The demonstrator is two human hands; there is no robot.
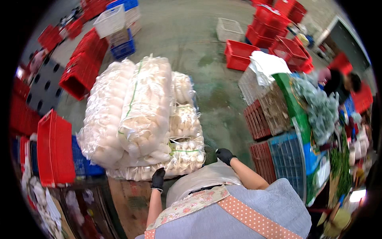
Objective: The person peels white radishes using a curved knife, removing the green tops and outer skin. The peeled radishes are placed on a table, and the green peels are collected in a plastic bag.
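Observation:
Bulky clear plastic bags of long white vegetables (145, 103), some tied with green string, are piled in front of me. My left hand (158, 178), in a black glove, is closed at the pile's lower front edge; what it holds, if anything, is hidden. My right hand (225, 156), also black-gloved, is closed just right of the pile's bottom bag, beside my pale apron; I cannot make out what is in its fingers.
Red crates (81, 63) and blue crates (121, 49) stand behind and left. At right are stacked crates (286, 159) with plastic sheeting, and a co-worker (338, 85) bends beside them. Green concrete floor (191, 47) runs between. Another person (336, 225) is at lower right.

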